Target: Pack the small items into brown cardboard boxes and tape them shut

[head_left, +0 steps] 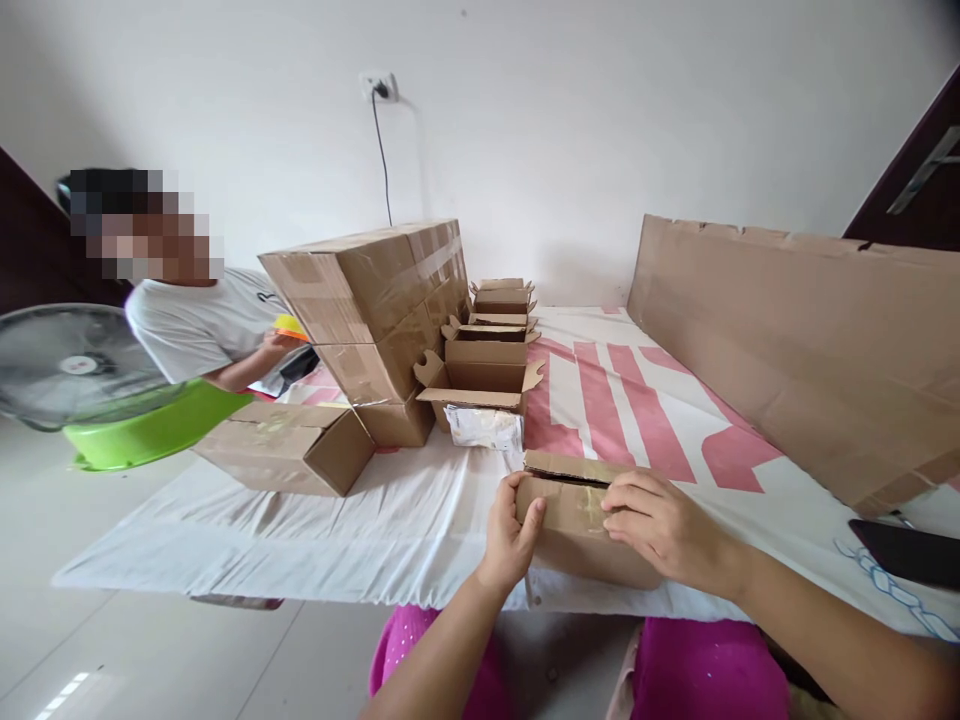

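A small closed cardboard box [574, 515] lies at the near edge of the white and pink sheet [420, 520]. My left hand [510, 540] grips its left end, fingers curled over the top edge. My right hand [660, 525] lies over the box's right side, fingers pressed on the lid and front face. A strip of clear tape shows on the box between my hands.
A row of open small cartons [484, 375] runs back to the wall, with a white packet [486, 427] in front. Stacked large boxes [375, 310] and a box lying flat [289, 445] stand left. A flattened cardboard sheet [795, 340] leans right. Another person [202, 325], a fan [67, 365] and a green basin [150, 430] are at left. A dark phone [907, 550] lies right.
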`<action>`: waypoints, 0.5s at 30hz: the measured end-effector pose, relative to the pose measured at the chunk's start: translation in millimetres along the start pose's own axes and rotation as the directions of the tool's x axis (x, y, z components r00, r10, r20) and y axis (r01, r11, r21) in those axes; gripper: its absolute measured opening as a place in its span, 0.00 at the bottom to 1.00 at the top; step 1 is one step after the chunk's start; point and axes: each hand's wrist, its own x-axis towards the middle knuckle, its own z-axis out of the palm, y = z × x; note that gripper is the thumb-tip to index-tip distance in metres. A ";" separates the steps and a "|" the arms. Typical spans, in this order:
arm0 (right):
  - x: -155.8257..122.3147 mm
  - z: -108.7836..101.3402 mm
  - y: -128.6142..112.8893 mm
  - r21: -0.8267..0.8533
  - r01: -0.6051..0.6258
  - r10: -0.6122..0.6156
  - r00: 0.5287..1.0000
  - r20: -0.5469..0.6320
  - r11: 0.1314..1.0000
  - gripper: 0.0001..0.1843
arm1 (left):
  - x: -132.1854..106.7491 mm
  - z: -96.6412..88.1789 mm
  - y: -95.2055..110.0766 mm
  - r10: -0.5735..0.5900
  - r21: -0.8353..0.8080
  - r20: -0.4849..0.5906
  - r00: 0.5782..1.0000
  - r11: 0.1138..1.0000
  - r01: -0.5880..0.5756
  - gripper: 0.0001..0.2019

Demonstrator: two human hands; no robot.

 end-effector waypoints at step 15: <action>7.8 29.1 2.5 -0.126 -0.155 0.144 0.985 -0.092 0.980 0.13 | -1.3 -0.7 -1.8 0.029 0.035 0.008 1.000 0.999 -0.029 0.16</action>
